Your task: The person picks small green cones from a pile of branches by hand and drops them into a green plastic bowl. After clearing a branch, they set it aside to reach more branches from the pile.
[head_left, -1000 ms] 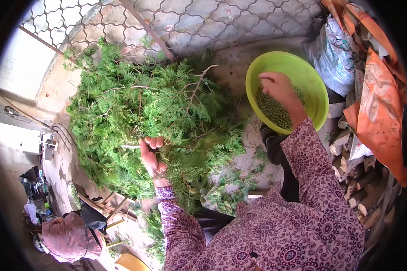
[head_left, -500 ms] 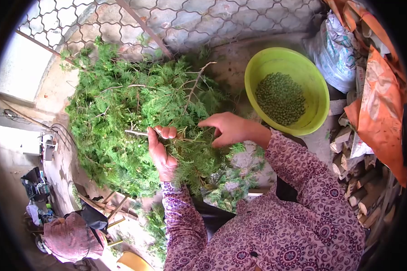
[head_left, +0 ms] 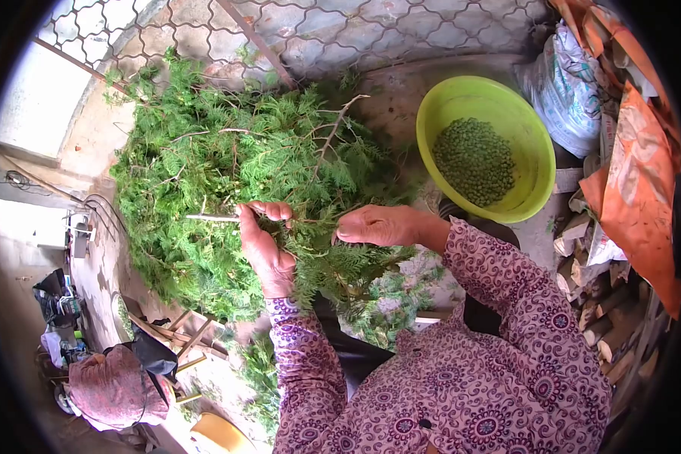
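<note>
My left hand is closed around the woody stem of a leafy conifer branch. The bare, pale end of the stem sticks out to the left of my thumb, and the green sprays spread below and between my hands. My right hand is closed with thumb and fingertips at the branch's foliage; anything small inside the pinch is hidden. A large heap of cut conifer branches lies beyond my hands. To the right, a yellow-green basin holds many small green cones.
A wire mesh fence and wall run along the back. On the right are a white sack, an orange sheet and stacked firewood. Another person is at lower left, near a yellow basin.
My right hand has closed from spread fingers to a pinch at the branch. My left hand has shifted slightly left with the stem.
</note>
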Motion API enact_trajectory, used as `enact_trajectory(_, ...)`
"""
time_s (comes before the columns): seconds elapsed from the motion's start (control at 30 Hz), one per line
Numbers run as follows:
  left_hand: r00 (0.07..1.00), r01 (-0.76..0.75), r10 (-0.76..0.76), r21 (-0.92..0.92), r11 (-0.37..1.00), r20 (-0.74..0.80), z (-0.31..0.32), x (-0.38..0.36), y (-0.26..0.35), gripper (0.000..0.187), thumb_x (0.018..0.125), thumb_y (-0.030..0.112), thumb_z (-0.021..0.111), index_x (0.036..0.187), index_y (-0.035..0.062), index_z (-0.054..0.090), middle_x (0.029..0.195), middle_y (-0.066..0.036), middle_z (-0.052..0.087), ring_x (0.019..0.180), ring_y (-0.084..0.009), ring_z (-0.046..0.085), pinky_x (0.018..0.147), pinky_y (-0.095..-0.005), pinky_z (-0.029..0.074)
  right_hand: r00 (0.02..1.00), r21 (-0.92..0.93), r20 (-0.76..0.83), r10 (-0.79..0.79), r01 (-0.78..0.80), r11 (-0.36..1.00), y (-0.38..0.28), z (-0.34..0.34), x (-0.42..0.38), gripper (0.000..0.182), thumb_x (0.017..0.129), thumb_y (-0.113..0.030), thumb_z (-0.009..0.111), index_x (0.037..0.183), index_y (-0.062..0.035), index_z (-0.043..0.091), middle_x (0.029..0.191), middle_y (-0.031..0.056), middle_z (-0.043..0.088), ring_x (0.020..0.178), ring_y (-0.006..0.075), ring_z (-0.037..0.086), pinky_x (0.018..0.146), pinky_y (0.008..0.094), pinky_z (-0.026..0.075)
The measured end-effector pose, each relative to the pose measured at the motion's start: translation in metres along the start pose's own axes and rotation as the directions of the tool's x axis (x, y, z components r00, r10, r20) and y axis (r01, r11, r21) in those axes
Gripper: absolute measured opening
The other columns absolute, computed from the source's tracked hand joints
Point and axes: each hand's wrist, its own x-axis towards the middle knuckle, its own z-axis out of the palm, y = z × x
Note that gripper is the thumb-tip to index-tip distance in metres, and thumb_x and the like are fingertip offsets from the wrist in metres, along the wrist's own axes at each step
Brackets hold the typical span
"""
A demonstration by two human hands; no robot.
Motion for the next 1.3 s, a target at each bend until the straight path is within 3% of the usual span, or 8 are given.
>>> enact_trajectory(0.2,0.997,0.068,-0.062,0.12,0.99,-0.052,0.003,0.003,-0.004,0.033,0.093,0.036,0.035,0.078,0.0077,0.044,0.065,-0.007,0.047,0.064,-0.0214,0.049,0.056,-0.0301,0.039,0.975,-0.124,0.172,0.14,-0.119,0.985,0.007,-0.005,0.003,0.022,0.082,-0.021,0.058,0.091,-0.0005,0.059,0.073,-0.0047,0.052,0.069,0.0054,0.045,0.066,0.0226,0.038)
enact_trajectory(0.33,0.977,0.199,-0.197,-0.027,0.98,0.079,0.008,-0.006,-0.02,0.095,0.071,0.074,0.038,0.131,0.0017,0.03,0.129,-0.02,0.036,0.114,-0.0322,0.04,0.099,-0.042,0.031,0.992,0.148,0.126,0.025,-0.044,0.988,0.006,-0.014,0.002,0.021,0.081,-0.013,0.058,0.098,-0.0001,0.059,0.08,-0.0029,0.057,0.073,0.0044,0.047,0.069,0.0216,0.039)
enact_trajectory(0.43,0.92,0.252,-0.242,0.009,0.968,0.307,0.006,-0.018,-0.043,0.1,0.068,0.076,0.037,0.133,0.0008,0.024,0.135,-0.02,0.028,0.122,-0.033,0.032,0.102,-0.0436,0.023,1.0,0.32,0.029,0.009,-0.018,0.947,-0.001,-0.022,-0.001,0.023,0.082,-0.01,0.057,0.103,0.0004,0.058,0.086,-0.001,0.06,0.077,0.0048,0.05,0.072,0.022,0.041)
enact_trajectory(0.6,0.908,0.397,-0.377,-0.087,0.914,0.182,-0.01,-0.04,-0.053,0.117,0.052,0.08,0.052,0.133,0.0004,0.022,0.133,-0.019,0.03,0.118,-0.0343,0.033,0.098,-0.0505,0.029,0.999,0.417,0.01,0.042,-0.042,0.908,0.005,-0.042,0.0,0.032,0.082,-0.006,0.054,0.113,0.0028,0.052,0.095,0.002,0.061,0.083,0.0073,0.053,0.075,0.0235,0.043)
enact_trajectory(0.73,0.872,0.401,-0.432,0.171,0.9,0.231,-0.018,-0.046,-0.056,0.102,0.061,0.072,0.055,0.132,0.005,0.025,0.128,-0.016,0.037,0.113,-0.0307,0.04,0.093,-0.0467,0.036,0.991,0.418,-0.06,-0.118,0.132,0.899,0.007,-0.035,0.003,0.03,0.081,-0.008,0.056,0.11,0.001,0.055,0.094,0.0009,0.061,0.079,0.0073,0.053,0.072,0.0229,0.043)
enact_trajectory(0.9,0.778,0.583,-0.623,0.278,0.764,0.08,-0.011,-0.04,-0.063,0.05,0.082,0.041,0.055,0.115,0.0052,0.047,0.107,-0.01,0.056,0.097,-0.0238,0.054,0.085,-0.038,0.044,0.965,-0.61,-0.185,-0.186,0.036,0.792,0.001,-0.026,0.001,0.022,0.077,-0.02,0.06,0.073,0.0009,0.055,0.056,0.0123,0.048,0.049,0.014,0.041,0.049,0.0302,0.037)
enact_trajectory(1.07,0.832,0.544,-0.552,0.283,0.79,-0.059,-0.01,-0.033,-0.053,0.035,0.079,0.013,0.062,0.11,0.0015,0.05,0.103,-0.008,0.057,0.091,-0.0188,0.056,0.076,-0.0327,0.048,0.962,-0.515,-0.194,-0.194,0.069,0.854,0.002,-0.033,0.002,0.032,0.074,-0.024,0.063,0.064,0.0016,0.047,0.052,0.0147,0.035,0.046,0.0171,0.03,0.044,0.0331,0.03)
enact_trajectory(1.3,0.83,0.537,-0.554,0.353,0.766,-0.063,0.0,-0.036,-0.044,0.037,0.076,0.009,0.064,0.11,0.0006,0.051,0.098,-0.009,0.059,0.086,-0.0184,0.059,0.076,-0.0319,0.048,0.966,-0.561,-0.16,-0.203,0.08,0.824,-0.006,-0.036,0.002,0.032,0.069,-0.026,0.064,0.062,0.0017,0.049,0.053,0.0145,0.039,0.047,0.0212,0.036,0.046,0.0335,0.032)
